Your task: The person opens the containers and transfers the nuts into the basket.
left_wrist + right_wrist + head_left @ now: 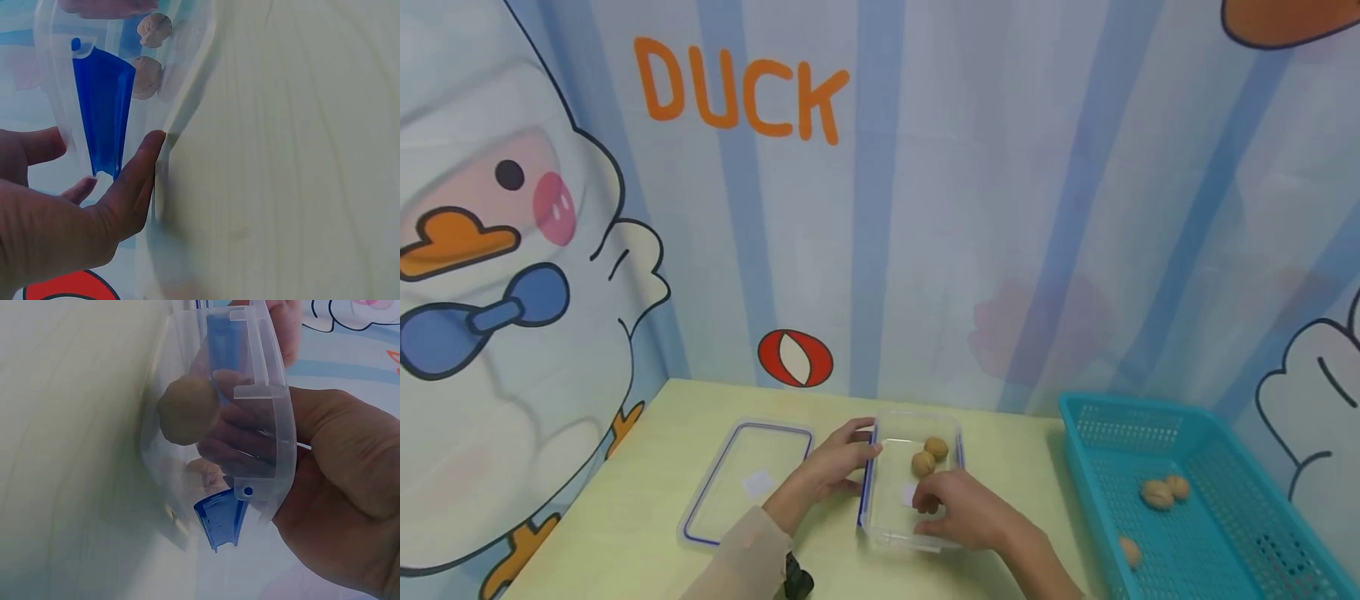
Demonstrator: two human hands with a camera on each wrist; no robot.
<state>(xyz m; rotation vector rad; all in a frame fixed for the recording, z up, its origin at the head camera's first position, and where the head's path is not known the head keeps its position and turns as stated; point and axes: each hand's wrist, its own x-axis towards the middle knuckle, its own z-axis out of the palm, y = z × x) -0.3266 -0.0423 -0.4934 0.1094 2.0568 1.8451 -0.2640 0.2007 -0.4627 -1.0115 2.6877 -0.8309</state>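
Note:
A clear plastic food box [889, 523] with blue side clasps [103, 109] stands on the table with its top uncovered. My left hand [838, 457] holds its left side, thumb at the rim and fingers spread along the wall round the clasp. Inside the box, my right hand [962, 510] has bent fingers, with thumb and fingertips apart. Two walnuts [923, 463] sit in the box just beyond that hand. Through the clear wall in the right wrist view, a walnut [189, 409] shows low in the box, right by the fingertips.
The blue-rimmed lid [700, 487] lies flat left of the box. A turquoise basket [1078, 475] at the right holds several walnuts [1157, 495]. A striped duck-print curtain [940, 208] hangs behind the pale yellow table [625, 517].

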